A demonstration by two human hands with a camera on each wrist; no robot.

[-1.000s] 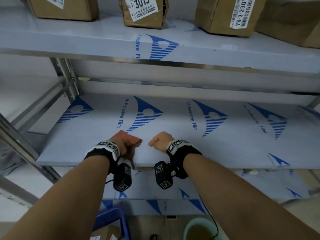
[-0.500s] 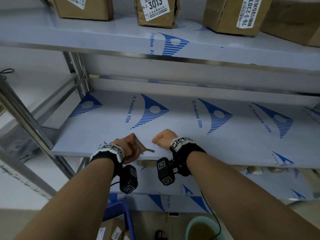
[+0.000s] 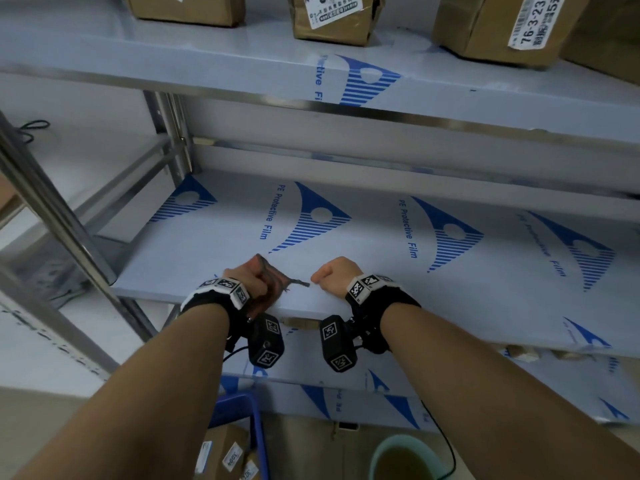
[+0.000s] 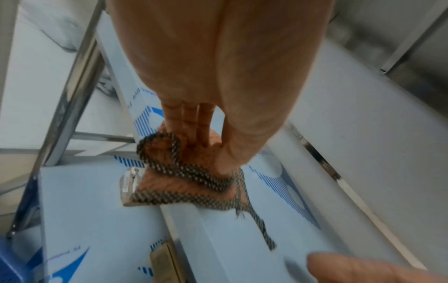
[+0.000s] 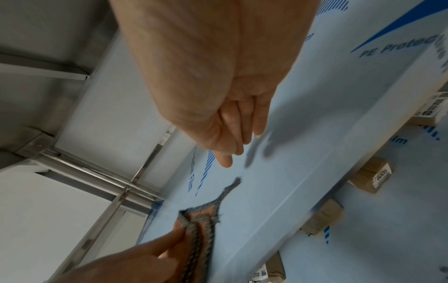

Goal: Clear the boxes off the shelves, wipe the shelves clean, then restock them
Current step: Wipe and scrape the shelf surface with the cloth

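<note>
Shelf edge: left hand clutches cloth; right hand curled, holding nothing.

Blue crate and pale green bucket, apart, on the floor.

Stockroom: steel rack shelves w/ barcode-labelled cardboard boxes, film-covered.

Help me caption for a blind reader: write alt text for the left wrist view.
The left hand grips an orange cloth with checked edging at the front edge of a film-covered shelf. A fingertip of the right hand shows bottom right.
</note>
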